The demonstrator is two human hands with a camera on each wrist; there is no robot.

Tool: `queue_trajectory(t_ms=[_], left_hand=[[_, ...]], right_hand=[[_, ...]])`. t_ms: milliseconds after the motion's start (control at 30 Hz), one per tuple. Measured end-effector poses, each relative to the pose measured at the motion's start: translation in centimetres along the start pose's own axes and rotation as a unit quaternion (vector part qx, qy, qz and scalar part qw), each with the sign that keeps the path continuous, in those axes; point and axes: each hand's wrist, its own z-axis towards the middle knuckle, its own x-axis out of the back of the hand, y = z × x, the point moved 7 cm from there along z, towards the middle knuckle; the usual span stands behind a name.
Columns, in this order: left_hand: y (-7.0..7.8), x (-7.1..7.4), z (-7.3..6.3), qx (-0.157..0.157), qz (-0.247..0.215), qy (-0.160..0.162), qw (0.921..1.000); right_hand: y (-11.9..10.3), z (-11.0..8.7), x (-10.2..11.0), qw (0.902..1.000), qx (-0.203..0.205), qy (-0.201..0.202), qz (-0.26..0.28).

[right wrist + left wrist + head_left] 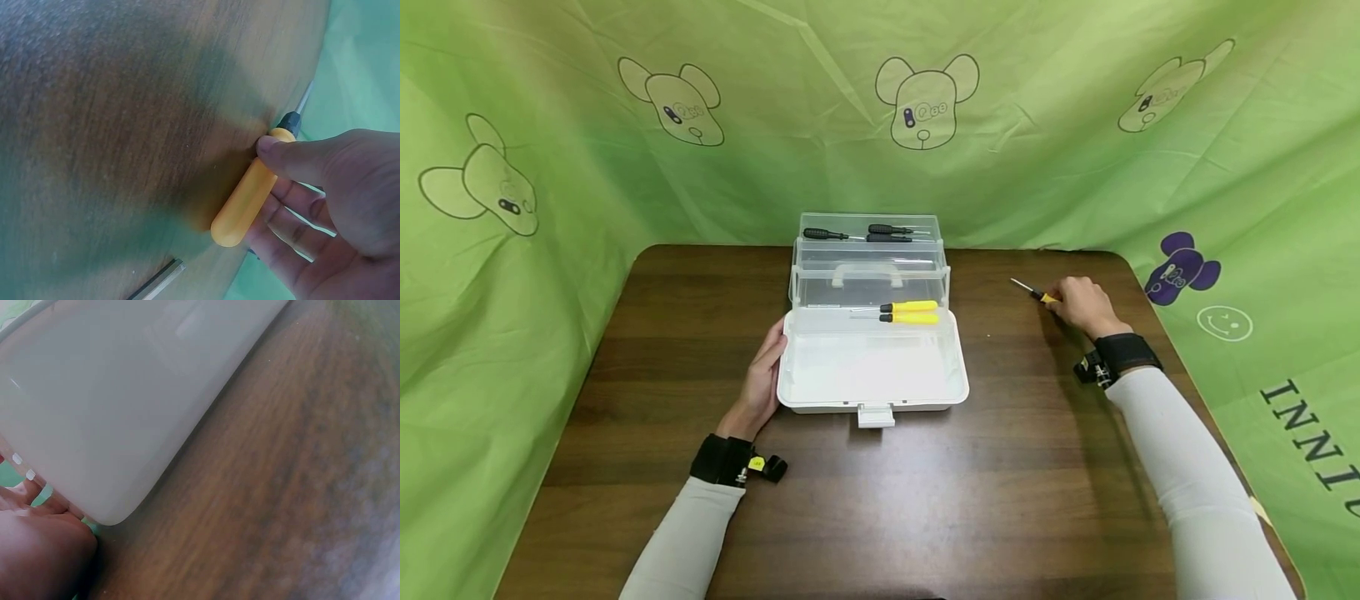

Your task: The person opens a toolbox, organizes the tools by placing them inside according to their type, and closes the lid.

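A white toolbox stands on the wooden table with its clear stepped trays raised at the back. My left hand lies along the box's left side, fingers touching it; in the left wrist view the hand is partly cut off beside the white wall. Over the table's right part, my right hand pinches a yellow-handled screwdriver between thumb and fingers. Its metal shaft points left in the head view. Two more yellow screwdrivers lie side by side at the back of the box.
Several black-handled tools sit in the rear clear section. A latch hangs at the box's front. Green cloth surrounds the table. A silver metal piece shows low in the right wrist view; its kind is unclear.
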Motion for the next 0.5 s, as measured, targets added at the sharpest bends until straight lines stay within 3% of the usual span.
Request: queue_trajectory(t_ms=[500], left_hand=[[0.05, -0.05, -0.01, 0.0, -0.001, 0.001, 1.0]], right_hand=[[0.11, -0.14, 0.17, 0.9998, 0.014, -0.008, -0.007]])
